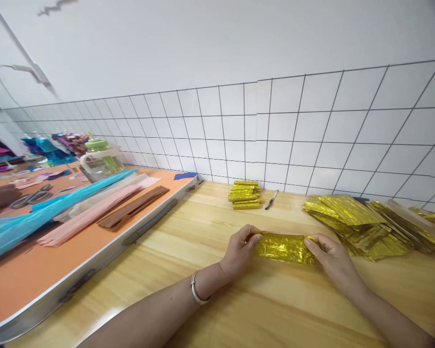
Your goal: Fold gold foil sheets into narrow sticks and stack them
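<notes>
A strip of shiny gold foil (282,247) stretches flat between my two hands, just above the wooden table. My left hand (240,249) pinches its left end between thumb and fingers. The right end is gripped the same way by my right hand (328,256). Behind the strip, near the wall, lies a small stack of rolled or folded gold foil pieces (245,195). To the right of my right hand spreads a loose pile of flat gold foil sheets (351,220).
A pen (271,199) lies beside the small stack. On the left, an orange-topped table (18,290) carries blue, pink and brown crepe paper strips (134,208), scissors (32,197) and a green-lidded jug (100,157). Another person's hand (2,195) shows at the far left. A tiled wall (232,128) stands behind.
</notes>
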`<state>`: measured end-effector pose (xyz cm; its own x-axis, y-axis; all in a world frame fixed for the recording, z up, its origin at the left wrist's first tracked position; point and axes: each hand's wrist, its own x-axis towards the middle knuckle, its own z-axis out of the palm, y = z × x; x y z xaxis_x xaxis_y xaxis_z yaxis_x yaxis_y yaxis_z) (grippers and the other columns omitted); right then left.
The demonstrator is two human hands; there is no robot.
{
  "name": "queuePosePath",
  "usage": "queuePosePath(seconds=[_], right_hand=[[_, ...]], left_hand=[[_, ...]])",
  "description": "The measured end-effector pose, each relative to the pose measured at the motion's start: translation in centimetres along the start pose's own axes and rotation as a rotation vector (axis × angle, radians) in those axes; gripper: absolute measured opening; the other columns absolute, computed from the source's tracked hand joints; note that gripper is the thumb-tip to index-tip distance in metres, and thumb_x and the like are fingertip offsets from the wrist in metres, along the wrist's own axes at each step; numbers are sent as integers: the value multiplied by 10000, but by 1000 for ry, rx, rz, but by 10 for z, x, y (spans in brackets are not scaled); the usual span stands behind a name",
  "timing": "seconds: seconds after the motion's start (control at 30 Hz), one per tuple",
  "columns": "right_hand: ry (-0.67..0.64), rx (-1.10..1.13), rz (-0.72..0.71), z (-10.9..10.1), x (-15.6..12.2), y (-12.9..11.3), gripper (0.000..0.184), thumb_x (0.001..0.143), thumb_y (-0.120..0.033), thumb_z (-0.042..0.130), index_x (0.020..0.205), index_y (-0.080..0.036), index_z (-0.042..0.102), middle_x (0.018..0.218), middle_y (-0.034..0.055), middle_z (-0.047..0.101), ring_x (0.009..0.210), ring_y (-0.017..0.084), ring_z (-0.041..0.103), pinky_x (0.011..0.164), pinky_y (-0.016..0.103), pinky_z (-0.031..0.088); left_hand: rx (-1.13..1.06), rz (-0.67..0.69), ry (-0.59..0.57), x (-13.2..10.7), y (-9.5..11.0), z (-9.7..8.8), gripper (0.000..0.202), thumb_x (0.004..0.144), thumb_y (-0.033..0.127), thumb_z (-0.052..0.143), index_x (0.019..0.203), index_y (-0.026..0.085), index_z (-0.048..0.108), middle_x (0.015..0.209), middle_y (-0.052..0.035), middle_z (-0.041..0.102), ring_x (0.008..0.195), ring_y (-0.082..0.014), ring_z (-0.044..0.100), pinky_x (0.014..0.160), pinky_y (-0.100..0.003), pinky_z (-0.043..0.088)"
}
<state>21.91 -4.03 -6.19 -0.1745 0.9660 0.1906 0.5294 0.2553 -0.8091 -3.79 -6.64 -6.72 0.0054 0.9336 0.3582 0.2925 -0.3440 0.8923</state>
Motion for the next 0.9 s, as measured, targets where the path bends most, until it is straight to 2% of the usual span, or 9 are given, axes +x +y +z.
queuePosePath(seconds=[0.1, 0.2, 0.33, 0.47, 0.53, 0.63, 0.7, 0.8, 0.9], right_hand=[[-63, -220, -9, 2, 6, 13, 331, 821, -466, 466, 623, -201, 463, 535, -47, 444, 521, 121, 428, 498, 233, 289], [-113, -470, -109, 3, 8, 18, 286, 806, -409, 477, 611, -201, 450, 584, -23, 518, 567, 136, 471, 529, 242, 292], [-143, -641, -161, 3, 7, 11, 228, 814, -351, 453, 647, -200, 488, 667, 19, 584, 646, 161, 523, 573, 253, 316], [-151, -705, -160, 4, 7, 5, 204, 807, -339, 461, 668, -198, 509, 684, 35, 598, 665, 168, 535, 592, 258, 326], [-143, -718, -163, 4, 7, 4, 201, 806, -337, 466, 665, -199, 507, 680, 34, 596, 668, 168, 535, 596, 258, 326], [-129, -709, -177, 5, 7, 5, 194, 802, -335, 477, 667, -199, 507, 675, 26, 586, 660, 161, 526, 593, 253, 324], [-121, -700, -180, 6, 7, 5, 182, 799, -335, 485, 684, -197, 515, 677, 22, 582, 647, 155, 516, 587, 250, 321], [-110, -693, -174, 7, 6, 7, 165, 796, -333, 496, 716, -193, 530, 689, 20, 581, 640, 151, 510, 584, 248, 322], [-113, -690, -171, 8, 6, 10, 155, 804, -328, 493, 760, -191, 550, 695, 20, 584, 662, 158, 523, 607, 255, 343]], left_hand=[[145, -83, -72, 3, -7, 0, 159, 858, 317, 486, 925, 180, 531, 648, 37, 487, 589, -97, 447, 562, -202, 349], [433, -86, -170, 4, -12, 0, 199, 847, 296, 486, 1020, 200, 506, 662, 26, 535, 593, -125, 495, 554, -221, 340], [809, 2, -279, 2, -11, 2, 207, 874, 266, 427, 1055, 190, 495, 769, -39, 625, 693, -187, 581, 622, -277, 387], [1003, 180, -302, 3, -2, 4, 206, 860, 235, 462, 1053, 179, 508, 925, -79, 617, 874, -219, 566, 763, -329, 417], [1046, 313, -338, 3, 4, 4, 229, 858, 211, 471, 1082, 188, 513, 1009, -87, 589, 953, -223, 527, 823, -343, 406], [1022, 556, -520, 5, 10, 2, 255, 896, 208, 427, 1134, 219, 517, 1114, -80, 554, 993, -207, 498, 863, -333, 391], [954, 654, -627, 6, 10, 1, 269, 920, 233, 394, 1158, 234, 519, 1138, -74, 551, 1004, -192, 499, 869, -314, 391], [851, 667, -687, 8, 5, 0, 282, 937, 243, 364, 1161, 230, 534, 1093, -72, 585, 988, -173, 513, 861, -288, 398], [812, 601, -661, 6, 0, 4, 284, 937, 231, 363, 1148, 223, 552, 1064, -63, 605, 961, -169, 518, 854, -288, 398]])
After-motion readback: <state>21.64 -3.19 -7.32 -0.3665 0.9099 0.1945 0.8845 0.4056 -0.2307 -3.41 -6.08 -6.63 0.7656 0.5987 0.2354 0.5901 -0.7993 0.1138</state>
